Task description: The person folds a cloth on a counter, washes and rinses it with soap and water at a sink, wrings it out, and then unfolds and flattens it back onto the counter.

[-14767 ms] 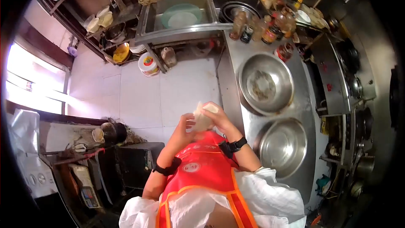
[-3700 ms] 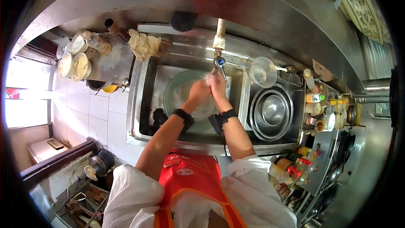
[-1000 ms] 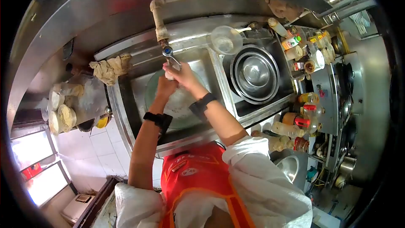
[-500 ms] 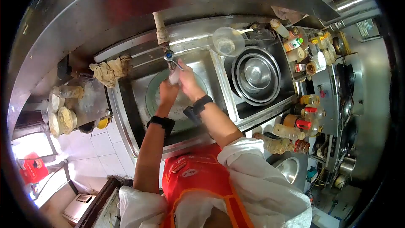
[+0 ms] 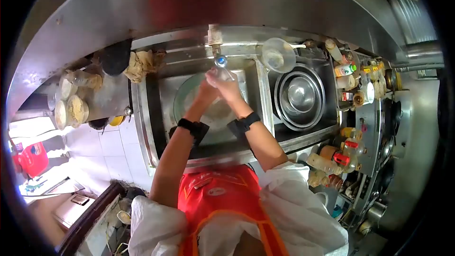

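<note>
Under the tap (image 5: 220,60), my left hand (image 5: 206,91) and my right hand (image 5: 227,87) are pressed together with fingers closed. A pale, wet-looking patch shows at the fingertips; I cannot make out whether it is water or a held thing. Below the hands, a large greenish see-through basin (image 5: 180,99) sits in the left bowl of the steel sink (image 5: 163,78). My forearms partly cover it. Dark bands circle both wrists.
Nested steel bowls (image 5: 318,96) fill the right sink bowl. A clear plastic scoop (image 5: 278,56) rests behind them. A crumpled cloth (image 5: 138,66) lies at the sink's left corner. Bottles (image 5: 345,70) crowd the right counter; tubs (image 5: 77,109) stand at left. A steel hood edge runs overhead.
My right hand has come away from beside the tap's lever and joined my left below the spout. The camera view has shifted, moving the sink rightward in the picture.
</note>
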A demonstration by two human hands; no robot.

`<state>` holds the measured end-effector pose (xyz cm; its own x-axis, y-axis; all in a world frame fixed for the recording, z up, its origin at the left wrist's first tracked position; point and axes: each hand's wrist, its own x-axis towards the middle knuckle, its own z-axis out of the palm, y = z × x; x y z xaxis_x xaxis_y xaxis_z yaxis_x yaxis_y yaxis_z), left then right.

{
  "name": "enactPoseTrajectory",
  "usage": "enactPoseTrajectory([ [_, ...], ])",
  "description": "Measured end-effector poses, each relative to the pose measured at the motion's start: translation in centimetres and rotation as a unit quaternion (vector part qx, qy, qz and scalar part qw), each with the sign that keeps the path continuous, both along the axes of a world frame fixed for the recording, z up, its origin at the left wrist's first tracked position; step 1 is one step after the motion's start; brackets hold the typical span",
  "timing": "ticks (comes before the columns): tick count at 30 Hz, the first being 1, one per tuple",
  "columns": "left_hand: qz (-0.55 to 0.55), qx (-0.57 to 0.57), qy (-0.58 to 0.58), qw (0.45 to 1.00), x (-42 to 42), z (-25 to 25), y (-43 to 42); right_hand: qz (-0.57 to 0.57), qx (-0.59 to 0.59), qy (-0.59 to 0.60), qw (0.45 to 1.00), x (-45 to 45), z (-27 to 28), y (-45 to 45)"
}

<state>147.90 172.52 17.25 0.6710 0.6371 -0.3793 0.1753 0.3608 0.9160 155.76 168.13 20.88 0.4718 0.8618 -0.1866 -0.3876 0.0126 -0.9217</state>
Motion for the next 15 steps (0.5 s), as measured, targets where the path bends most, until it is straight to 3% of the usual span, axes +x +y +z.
enactPoseTrajectory([
  [1, -0.007, 0.134, 0.048, 0.99, 0.3, -0.3, 0.0, 0.006, 0.021, -0.034, 0.999, 0.1, -0.2, 0.0],
  [3, -0.015, 0.265, 0.095, 0.96, 0.5, -0.8, -0.2, 0.0, -0.009, -0.056, 0.998, 0.7, -0.6, -0.3],
  [5, 0.029, 0.21, 0.173, 0.962, 0.8, 3.6, -1.0, -0.007, -0.04, -0.075, 0.996, 0.7, -0.4, -0.2],
  [8, 0.088, 0.207, 0.143, 0.964, 1.0, 3.2, -1.5, -0.062, -0.017, 0.001, 0.998, 0.5, -0.4, 0.1],
  [10, 0.081, 0.19, 0.148, 0.967, 0.9, 2.9, -1.7, -0.074, -0.035, 0.078, 0.994, 0.6, -1.5, 0.2],
  [15, 0.013, 0.164, 0.19, 0.968, 0.5, 0.3, -1.2, -0.17, -0.029, 0.034, 0.985, 0.3, -1.6, 0.6],
])
